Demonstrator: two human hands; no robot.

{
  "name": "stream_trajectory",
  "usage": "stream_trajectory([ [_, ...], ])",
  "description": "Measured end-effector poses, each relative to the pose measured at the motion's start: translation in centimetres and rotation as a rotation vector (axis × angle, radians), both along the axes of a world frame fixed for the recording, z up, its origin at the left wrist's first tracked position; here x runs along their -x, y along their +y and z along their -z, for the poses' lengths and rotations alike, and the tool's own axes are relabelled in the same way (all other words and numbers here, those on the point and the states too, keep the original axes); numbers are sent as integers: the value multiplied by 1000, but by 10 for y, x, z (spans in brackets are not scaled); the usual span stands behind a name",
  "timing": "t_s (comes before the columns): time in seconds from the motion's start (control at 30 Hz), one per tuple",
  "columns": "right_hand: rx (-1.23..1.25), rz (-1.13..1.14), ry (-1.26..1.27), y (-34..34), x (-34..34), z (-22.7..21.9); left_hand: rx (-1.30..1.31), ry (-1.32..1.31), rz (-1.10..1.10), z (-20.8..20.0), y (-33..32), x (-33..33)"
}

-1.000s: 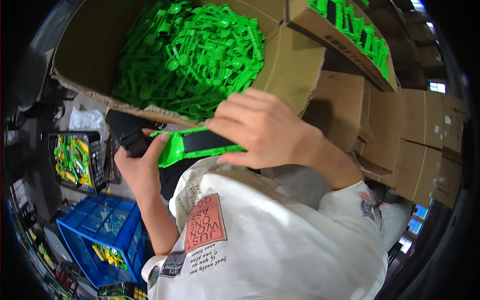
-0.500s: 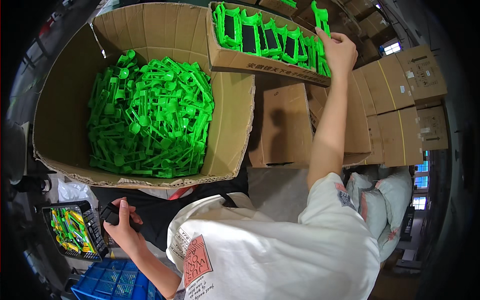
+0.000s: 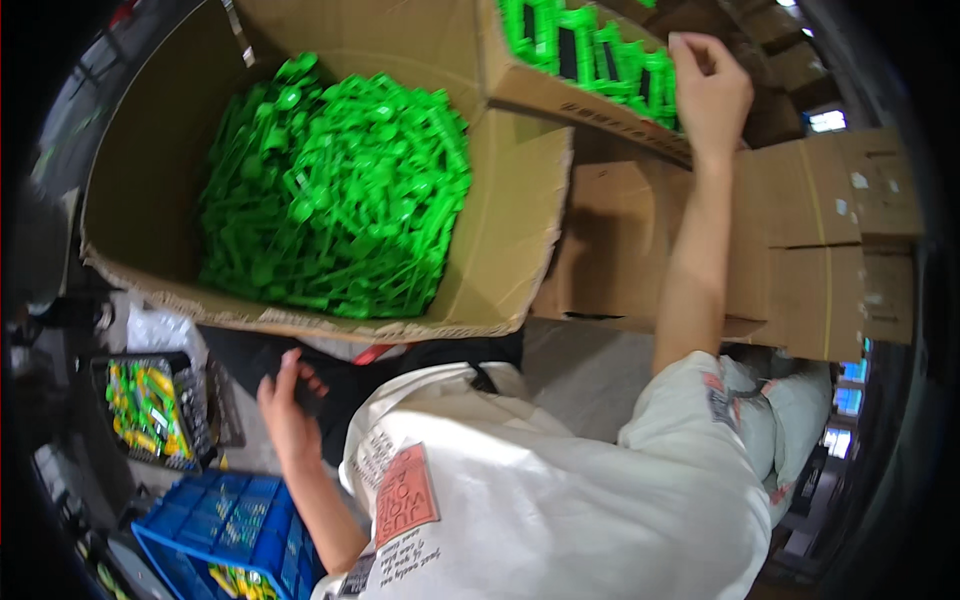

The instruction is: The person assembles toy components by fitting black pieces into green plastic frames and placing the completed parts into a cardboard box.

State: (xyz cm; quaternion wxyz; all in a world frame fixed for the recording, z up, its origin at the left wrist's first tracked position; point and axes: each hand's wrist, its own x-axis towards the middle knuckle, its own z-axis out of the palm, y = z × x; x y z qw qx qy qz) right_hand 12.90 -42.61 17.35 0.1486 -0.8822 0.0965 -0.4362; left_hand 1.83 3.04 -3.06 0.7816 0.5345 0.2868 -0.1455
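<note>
My right hand is raised at the right end of a long carton holding a row of green plastic frames with dark inserts. Its thumb and fingertips are pinched together, and no piece shows between them. My left hand is low, in front of the big carton, fingers curled around a small black block; the block is blurred and mostly hidden by the hand. In the big open carton lies a heap of green plastic scoop-like pieces.
A black basket with green and yellow pieces stands at the left. Below it is a blue crate with small parts. Stacked cartons and white sacks stand at the right. A lower open carton sits below the long one.
The view has shifted, so the cartons sit higher and further right. The green piece upright by my right hand no longer shows there. My left hand has turned with its fingers upward.
</note>
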Motion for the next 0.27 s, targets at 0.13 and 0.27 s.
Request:
stream_trajectory([
  [0.13, 7, -389, 382, 156, -4, 9, 374, 87, 79, 39, -7, 6],
  [0.27, 544, -723, 930, 252, -32, 45, 441, 71, 240, 55, 0, 11],
])
